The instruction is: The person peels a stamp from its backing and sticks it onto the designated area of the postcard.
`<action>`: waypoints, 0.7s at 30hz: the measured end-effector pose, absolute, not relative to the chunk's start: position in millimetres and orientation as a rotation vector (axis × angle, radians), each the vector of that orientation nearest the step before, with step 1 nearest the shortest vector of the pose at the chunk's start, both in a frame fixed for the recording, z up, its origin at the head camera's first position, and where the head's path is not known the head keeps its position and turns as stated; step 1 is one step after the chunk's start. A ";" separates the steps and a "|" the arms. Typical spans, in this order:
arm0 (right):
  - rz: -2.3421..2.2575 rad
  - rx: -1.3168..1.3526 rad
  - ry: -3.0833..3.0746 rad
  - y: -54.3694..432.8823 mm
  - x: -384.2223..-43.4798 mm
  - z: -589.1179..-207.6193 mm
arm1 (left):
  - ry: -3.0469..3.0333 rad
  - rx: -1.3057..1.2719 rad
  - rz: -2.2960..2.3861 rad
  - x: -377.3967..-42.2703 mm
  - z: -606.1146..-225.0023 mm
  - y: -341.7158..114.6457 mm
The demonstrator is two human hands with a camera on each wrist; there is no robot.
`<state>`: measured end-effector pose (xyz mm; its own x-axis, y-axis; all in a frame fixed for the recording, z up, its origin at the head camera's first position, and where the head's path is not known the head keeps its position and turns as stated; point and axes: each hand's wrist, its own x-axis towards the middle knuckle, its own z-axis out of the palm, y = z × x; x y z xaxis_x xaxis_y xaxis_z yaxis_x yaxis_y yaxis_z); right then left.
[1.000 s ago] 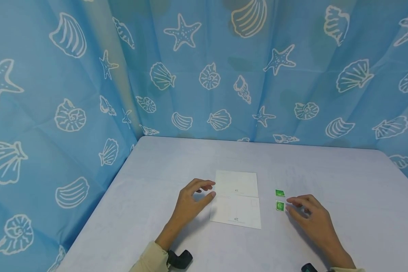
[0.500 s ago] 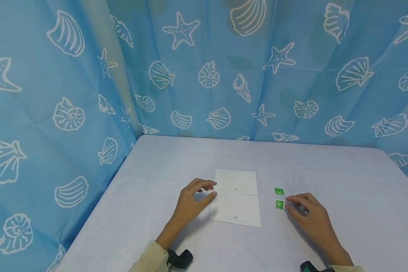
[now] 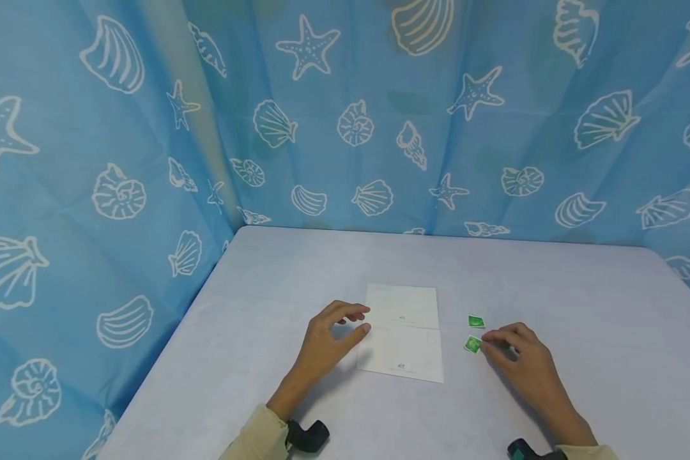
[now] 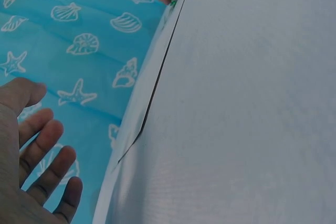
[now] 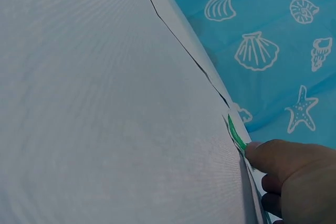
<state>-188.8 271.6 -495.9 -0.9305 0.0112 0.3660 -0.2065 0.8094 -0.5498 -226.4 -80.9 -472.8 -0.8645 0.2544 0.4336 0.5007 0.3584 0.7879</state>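
In the head view, the right hand [image 3: 520,364] is at lower right, thumb and forefinger tips brought together on the right corner of a green stamp [image 3: 473,345]. That stamp lies right of centre, just below a second stamp [image 3: 476,321], which nothing touches. To their left, two white cards [image 3: 401,351] sit flat on the table [image 3: 253,268], one above the other. The left hand [image 3: 328,338] reaches in from lower centre, thumb and fingers apart at the cards' left edge; whether it touches them I cannot tell.

In the left wrist view, the left hand is at lower left, fingers spread and loosely bent, with nothing in its grasp. The right fingertips show at top centre, over a speck of green.

In the right wrist view, thumb and finger pinch the stamp at lower right, its green face slanting and slightly bowed (whether all of it is off the table is unclear). It should handle as nearly weightless, thin and easily creased; a corner or edge looks the best hold, with a light pinch.
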 end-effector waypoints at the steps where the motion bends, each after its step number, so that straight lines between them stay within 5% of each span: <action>1: 0.863 0.145 -2.645 271.4 -188.7 -495.6 | -2.387 -0.672 -1.511 -226.1 -472.5 -80.9; 21: 0.907 0.120 -2.663 270.7 -186.6 -494.0 | -2.397 -0.669 -1.499 -226.3 -473.9 -81.2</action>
